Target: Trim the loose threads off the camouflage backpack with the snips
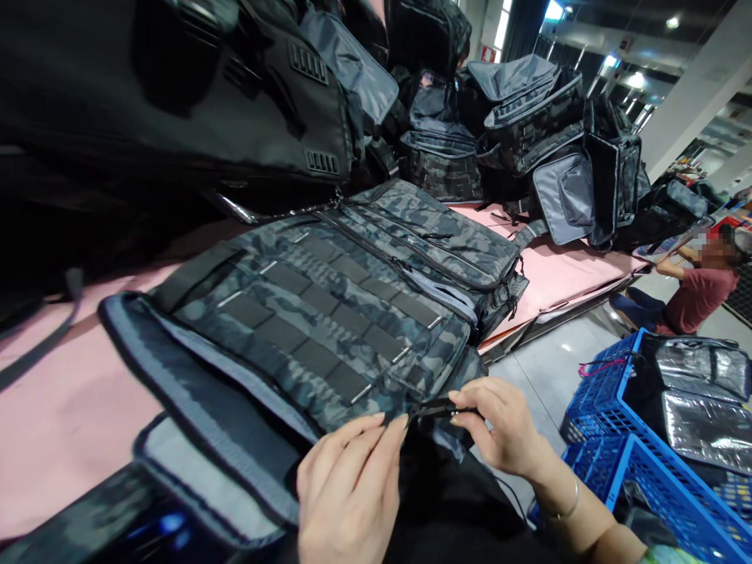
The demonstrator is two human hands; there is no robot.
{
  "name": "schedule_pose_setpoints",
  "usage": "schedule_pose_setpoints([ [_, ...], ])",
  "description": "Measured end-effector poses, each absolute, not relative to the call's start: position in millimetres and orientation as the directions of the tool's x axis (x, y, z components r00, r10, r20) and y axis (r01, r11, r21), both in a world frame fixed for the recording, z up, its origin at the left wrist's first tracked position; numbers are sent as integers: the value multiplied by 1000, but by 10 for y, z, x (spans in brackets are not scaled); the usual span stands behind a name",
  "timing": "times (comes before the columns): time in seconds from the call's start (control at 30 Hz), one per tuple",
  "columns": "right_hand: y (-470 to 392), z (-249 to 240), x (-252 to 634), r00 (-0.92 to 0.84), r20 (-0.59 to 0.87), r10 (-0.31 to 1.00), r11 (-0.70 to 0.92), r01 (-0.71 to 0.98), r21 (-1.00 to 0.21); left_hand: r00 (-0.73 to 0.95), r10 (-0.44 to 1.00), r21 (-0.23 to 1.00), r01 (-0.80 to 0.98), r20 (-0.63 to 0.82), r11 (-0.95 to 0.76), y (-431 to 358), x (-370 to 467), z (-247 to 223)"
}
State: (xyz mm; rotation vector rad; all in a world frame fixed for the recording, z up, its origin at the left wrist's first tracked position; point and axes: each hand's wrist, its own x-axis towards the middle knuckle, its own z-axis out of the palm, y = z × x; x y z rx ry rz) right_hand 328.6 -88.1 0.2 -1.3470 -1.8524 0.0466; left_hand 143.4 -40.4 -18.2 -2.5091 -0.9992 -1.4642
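Pink surface (70,407); pale glossy floor (546,368); white column (699,86); ceiling lights (634,78) lit; blue crates (640,462) on the floor.

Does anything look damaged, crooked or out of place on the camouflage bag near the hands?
Nothing stands out. The camouflage bag lies flat on the pink table, front flap open, while both hands pinch a small black strap piece at its edge.

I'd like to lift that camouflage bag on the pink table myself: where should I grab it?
Probably the near lower corner of the camouflage bag, coming from the table's front edge. The bag lies flat with its flap open, and that corner overhangs towards you, where the left hand and right hand pinch a small black strap.
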Motion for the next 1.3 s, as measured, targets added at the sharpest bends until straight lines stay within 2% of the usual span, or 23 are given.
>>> schedule_pose_setpoints([
  [0.7, -935, 175, 3403, -189, 418, 889, 407, 745, -529, 381, 475, 194, 582, 793, -790, -422, 1406, -243],
  [0.83, -901, 136, 3408, -177, 422, 889, 414, 704, -576, 365, 475, 200, 585, 801, -786, -422, 1406, -244],
  [0.97, -859, 52, 3401, -129, 426, 895, 409, 619, -671, 369, 480, 205, 582, 796, -787, -412, 1404, -216],
  [1.13, -845, -67, 3331, 1, 355, 935, 305, 508, -806, 366, 471, 213, 561, 803, -800, -395, 1437, -171],
  [1.2, -835, -126, 3272, 71, 292, 954, 242, 396, -886, 372, 474, 216, 558, 798, -801, -395, 1450, -168],
  [1.3, -798, -217, 3185, 163, 160, 974, 149, 75, -986, 373, 470, 214, 554, 800, -804, -401, 1453, -181],
])
